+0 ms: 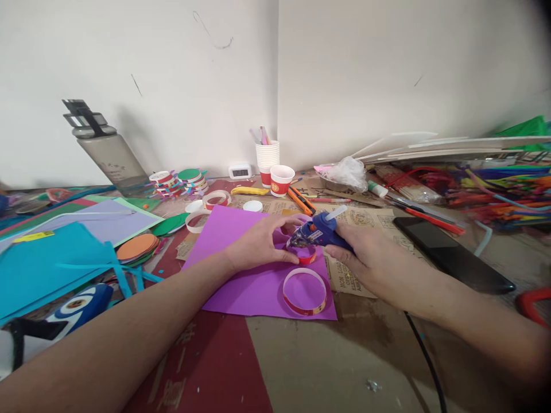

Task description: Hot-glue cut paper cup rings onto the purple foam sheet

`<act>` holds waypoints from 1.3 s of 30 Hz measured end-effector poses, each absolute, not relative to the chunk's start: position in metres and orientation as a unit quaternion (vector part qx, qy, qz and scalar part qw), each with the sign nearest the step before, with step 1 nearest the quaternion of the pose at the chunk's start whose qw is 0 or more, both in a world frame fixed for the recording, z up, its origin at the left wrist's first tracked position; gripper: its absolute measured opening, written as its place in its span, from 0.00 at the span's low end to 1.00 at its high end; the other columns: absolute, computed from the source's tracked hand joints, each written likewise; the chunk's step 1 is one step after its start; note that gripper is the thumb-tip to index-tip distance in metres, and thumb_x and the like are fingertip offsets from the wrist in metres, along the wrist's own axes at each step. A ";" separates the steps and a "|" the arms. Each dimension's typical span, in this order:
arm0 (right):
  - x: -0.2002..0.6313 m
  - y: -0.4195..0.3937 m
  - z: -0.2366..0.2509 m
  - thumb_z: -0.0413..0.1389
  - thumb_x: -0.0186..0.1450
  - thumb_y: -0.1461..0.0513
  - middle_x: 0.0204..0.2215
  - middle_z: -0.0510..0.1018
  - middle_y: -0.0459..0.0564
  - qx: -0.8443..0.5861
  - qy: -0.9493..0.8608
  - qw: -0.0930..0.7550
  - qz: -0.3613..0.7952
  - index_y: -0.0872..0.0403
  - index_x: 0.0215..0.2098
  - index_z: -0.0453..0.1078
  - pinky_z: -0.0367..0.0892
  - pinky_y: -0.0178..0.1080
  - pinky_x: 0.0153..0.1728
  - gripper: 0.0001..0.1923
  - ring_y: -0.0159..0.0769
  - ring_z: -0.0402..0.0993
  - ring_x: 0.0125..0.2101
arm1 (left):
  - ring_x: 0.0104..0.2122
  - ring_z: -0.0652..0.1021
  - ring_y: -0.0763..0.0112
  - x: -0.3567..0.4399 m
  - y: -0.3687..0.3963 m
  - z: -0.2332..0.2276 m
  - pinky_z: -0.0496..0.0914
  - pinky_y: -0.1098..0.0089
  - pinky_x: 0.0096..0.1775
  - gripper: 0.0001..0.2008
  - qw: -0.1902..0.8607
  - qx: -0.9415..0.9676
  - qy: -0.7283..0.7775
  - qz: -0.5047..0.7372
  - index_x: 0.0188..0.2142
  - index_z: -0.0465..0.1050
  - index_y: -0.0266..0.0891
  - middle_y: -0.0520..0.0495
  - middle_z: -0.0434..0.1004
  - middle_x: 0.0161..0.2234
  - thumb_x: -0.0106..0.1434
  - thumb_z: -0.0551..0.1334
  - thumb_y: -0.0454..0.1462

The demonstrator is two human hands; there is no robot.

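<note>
My right hand (359, 246) is wrapped round the handle of a blue hot glue gun (321, 229), with a pale glue stick (336, 213) poking out of its back. The nozzle points left and down at a red-and-white paper ring (307, 260). Thumb and fingers of my left hand (262, 241) curve round that ring on the purple sheet (245, 292); the gun hides part of it. Nearer to me, a second paper ring (306, 312) lies by itself on the same sheet.
Behind the sheet stand paper cups (282, 182), a clock (240, 171) and more rings (216, 199). A phone (451, 252) and a black cord (426, 355) lie at right. Blue sheets (55, 264), orange discs (138, 248) and a tilted bottle (109, 155) are at left.
</note>
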State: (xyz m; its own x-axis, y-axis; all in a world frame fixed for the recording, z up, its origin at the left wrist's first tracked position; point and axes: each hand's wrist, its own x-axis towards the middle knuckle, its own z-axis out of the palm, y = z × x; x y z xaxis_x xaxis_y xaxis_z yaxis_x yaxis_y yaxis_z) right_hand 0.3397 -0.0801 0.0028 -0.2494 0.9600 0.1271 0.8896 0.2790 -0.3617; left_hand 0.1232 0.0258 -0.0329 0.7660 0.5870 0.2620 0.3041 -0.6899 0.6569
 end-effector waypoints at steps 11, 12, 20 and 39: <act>0.339 -0.081 -0.001 0.45 0.71 0.56 0.34 0.78 0.55 -0.595 -0.791 0.144 0.019 0.55 0.44 0.66 0.60 0.41 0.30 0.13 0.45 0.72 0.32 | 0.45 0.75 0.63 0.125 0.025 -0.031 0.68 0.61 0.49 0.36 0.325 0.885 0.242 0.229 0.58 0.66 0.44 0.46 0.76 0.49 0.51 0.73 0.43; 0.340 -0.081 -0.001 0.44 0.71 0.56 0.34 0.78 0.56 -0.593 -0.793 0.141 0.007 0.55 0.43 0.66 0.59 0.41 0.29 0.13 0.45 0.72 0.32 | 0.46 0.75 0.63 0.125 0.025 -0.031 0.68 0.61 0.50 0.36 0.327 0.885 0.241 0.228 0.58 0.66 0.44 0.46 0.76 0.49 0.51 0.73 0.43; 0.344 -0.082 -0.001 0.43 0.72 0.55 0.32 0.78 0.55 -0.574 -0.805 0.146 -0.036 0.55 0.42 0.66 0.60 0.41 0.31 0.15 0.45 0.72 0.32 | 0.46 0.75 0.65 0.125 0.023 -0.029 0.67 0.62 0.51 0.36 0.322 0.886 0.257 0.214 0.58 0.65 0.46 0.49 0.76 0.48 0.51 0.72 0.42; 0.340 -0.082 0.001 0.43 0.72 0.55 0.33 0.78 0.56 -0.587 -0.800 0.118 -0.045 0.56 0.43 0.67 0.59 0.40 0.29 0.16 0.44 0.72 0.31 | 0.46 0.75 0.63 0.126 0.025 -0.033 0.68 0.61 0.49 0.36 0.315 0.885 0.257 0.227 0.58 0.65 0.45 0.47 0.76 0.46 0.51 0.72 0.44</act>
